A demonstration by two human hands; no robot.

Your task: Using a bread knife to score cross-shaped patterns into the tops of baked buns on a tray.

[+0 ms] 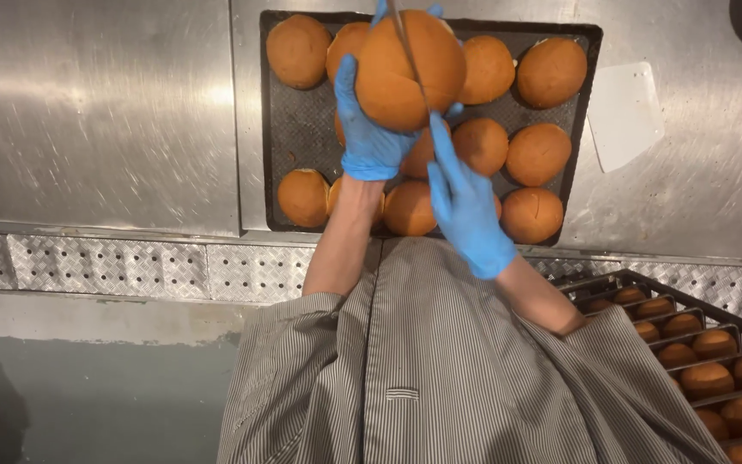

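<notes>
My left hand, in a blue glove, holds a round golden-brown bun up above the dark baking tray. My right hand, also blue-gloved, grips a knife whose thin blade runs across the top of the held bun. Its handle is hidden inside the glove. Several more buns lie on the tray below both hands.
The tray rests on a stainless steel worktop. A white plastic scraper lies to the right of the tray. At the lower right stands a rack with several buns. A ridged metal strip edges the counter.
</notes>
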